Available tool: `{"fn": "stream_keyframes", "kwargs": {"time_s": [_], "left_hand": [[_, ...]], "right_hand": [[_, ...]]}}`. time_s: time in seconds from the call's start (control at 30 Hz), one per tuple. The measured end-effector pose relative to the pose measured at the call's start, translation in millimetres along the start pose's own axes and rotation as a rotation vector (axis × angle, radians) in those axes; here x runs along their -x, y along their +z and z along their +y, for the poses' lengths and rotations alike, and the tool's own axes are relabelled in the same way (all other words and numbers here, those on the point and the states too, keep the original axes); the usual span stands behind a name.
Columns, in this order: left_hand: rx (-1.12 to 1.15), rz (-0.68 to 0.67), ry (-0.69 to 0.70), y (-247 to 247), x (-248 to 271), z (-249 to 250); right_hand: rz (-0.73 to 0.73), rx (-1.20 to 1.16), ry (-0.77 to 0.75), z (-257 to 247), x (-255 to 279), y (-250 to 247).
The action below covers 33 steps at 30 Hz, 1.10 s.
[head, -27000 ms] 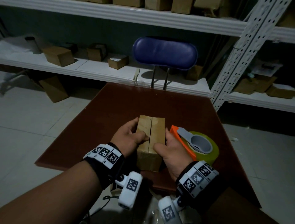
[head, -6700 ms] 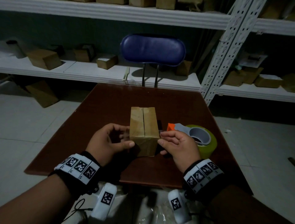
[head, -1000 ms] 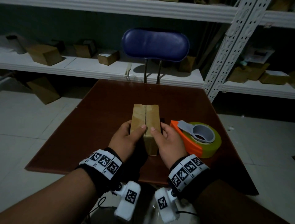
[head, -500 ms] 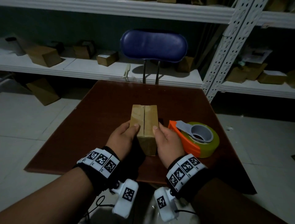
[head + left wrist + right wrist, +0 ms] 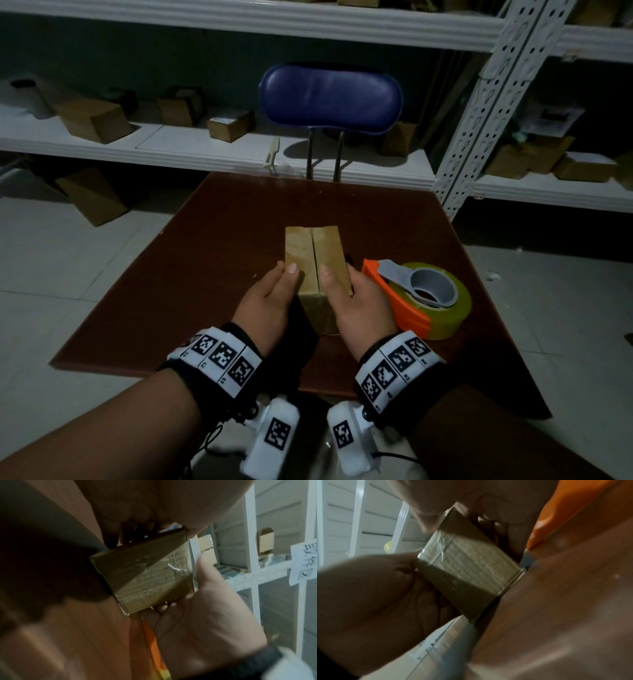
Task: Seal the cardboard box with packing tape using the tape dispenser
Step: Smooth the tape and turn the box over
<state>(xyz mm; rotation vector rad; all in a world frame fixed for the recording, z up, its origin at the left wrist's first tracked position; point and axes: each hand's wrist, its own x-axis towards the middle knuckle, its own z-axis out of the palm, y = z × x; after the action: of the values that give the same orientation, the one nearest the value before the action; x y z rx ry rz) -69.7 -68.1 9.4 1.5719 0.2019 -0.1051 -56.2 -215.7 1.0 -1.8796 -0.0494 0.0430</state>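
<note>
Both hands, left hand and right hand, grip the small brown cardboard box, thumbs pressing its flaps shut, orange-and-grey tape dispenser waiting beside

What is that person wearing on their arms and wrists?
The forearms are bare, with no sleeves. Each wrist carries a black band faced with white panels printed with square black-and-white code markers. Under each wrist hangs a white camera unit bearing one more such marker, and thin dark cables trail from the units. No gloves cover the left hand or right hand.
</note>
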Motion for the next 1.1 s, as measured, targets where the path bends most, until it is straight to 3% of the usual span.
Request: {"fn": "stream_keyframes", "kwargs": {"time_s": [0.13,0.47,0.87,0.97,1.1], "left_hand": [[-0.116,0.071,0.055,1,-4,-11],[-0.173,0.081,0.092,1,2,-3],[-0.133,0.066,-0.018,5,7,2],[-0.189,0.017,-0.003,3,2,-10],[-0.275,-0.022,0.049,-1,0,-8]], "right_hand": [[0.047,0.034,0.006,2,0,3],[0.028,0.068,-0.002,6,-12,0],[0.042,0.057,0.039,14,-9,-5],[-0.015,0.011,-0.012,18,-5,-5],[-0.202,-0.094,-0.038,21,-7,-13]]}}
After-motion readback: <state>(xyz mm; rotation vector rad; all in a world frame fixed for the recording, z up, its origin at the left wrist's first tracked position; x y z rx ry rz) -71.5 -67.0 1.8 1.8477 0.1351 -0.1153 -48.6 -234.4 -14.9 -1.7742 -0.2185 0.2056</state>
